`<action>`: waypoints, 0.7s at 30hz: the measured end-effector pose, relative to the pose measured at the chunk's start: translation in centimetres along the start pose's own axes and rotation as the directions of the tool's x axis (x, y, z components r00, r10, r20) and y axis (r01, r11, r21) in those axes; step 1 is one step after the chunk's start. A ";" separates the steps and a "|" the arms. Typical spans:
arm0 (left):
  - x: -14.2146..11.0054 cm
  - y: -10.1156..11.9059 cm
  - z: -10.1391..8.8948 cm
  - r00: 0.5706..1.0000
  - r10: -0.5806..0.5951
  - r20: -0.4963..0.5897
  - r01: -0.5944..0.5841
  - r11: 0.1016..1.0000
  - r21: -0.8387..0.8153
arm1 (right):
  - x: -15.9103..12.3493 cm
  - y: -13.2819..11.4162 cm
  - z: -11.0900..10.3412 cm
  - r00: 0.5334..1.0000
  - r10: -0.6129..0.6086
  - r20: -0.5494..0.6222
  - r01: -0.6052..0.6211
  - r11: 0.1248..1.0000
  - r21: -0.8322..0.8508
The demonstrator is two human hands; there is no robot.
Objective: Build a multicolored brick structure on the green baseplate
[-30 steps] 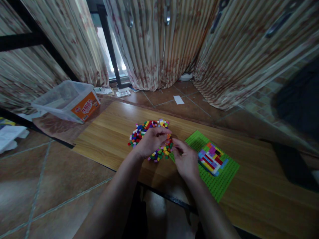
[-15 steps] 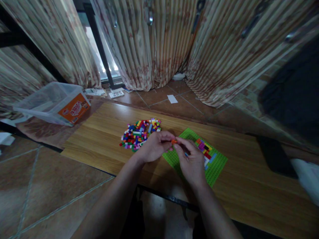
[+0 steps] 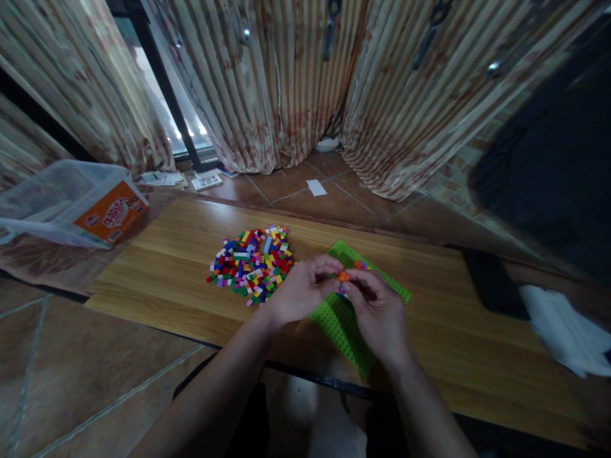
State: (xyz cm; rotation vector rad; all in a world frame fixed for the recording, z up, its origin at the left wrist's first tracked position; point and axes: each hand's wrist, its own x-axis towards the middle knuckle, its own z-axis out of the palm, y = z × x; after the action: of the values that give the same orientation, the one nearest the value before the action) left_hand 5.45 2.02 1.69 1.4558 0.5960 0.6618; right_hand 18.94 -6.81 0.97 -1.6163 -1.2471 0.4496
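Between the fingertips of both hands is a small orange toy brick; whether it is one piece or several cannot be made out. My left hand pinches it from the left, and my right hand grips it from the right with thumb and forefinger. Both hands are over a green studded baseplate. Coloured bricks fixed on the plate, orange and pink among them, are mostly hidden behind my right hand. Left of my left hand lies a pile of loose, many-coloured bricks.
The wooden table runs across the view. A clear plastic bin with an orange label stands beyond its left end. At the right lie a dark flat object and a white cloth or bag. Curtains hang behind.
The view has swung to the right, so the scene sits further left. My hands have moved rightward over the plate, now covering more of its fixed bricks, with the orange brick still between them.
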 end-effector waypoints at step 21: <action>1.8 -1.2 1.4 0.994 -0.007 -0.107 0.060 0.867 0.494 | 0.9 3.2 -3.4 0.982 0.150 -0.112 -0.173 0.955 -0.240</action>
State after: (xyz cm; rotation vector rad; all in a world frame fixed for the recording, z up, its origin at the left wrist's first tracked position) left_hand 7.76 2.38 0.60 1.8938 0.9186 0.5793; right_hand 23.52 -7.57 -0.15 -1.9406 -1.1408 0.3238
